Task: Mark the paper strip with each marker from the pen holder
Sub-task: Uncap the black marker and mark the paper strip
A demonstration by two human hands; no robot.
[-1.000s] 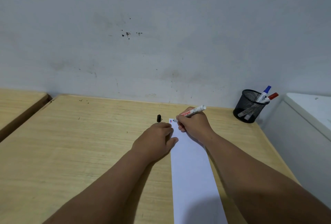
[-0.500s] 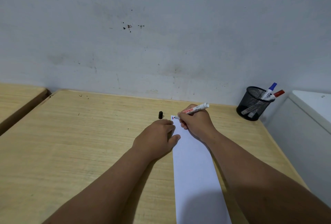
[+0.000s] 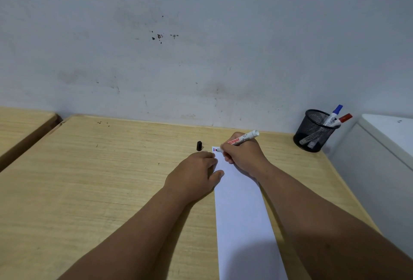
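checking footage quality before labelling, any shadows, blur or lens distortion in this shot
Head view: sharp, no glare; a soft shadow darkens the near end of the paper strip, and dimmer ones lie beside the left hand and behind the pen holder. Wide-angle bending curves the desk edges. The small marks at the marker tip are too tiny to read well.

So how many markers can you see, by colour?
Blue-capped marker in the pen holder: 1
Red-capped marker in the holder: 1
Uncapped white marker in the right hand, its black cap on the desk: 1
Total: 3 markers
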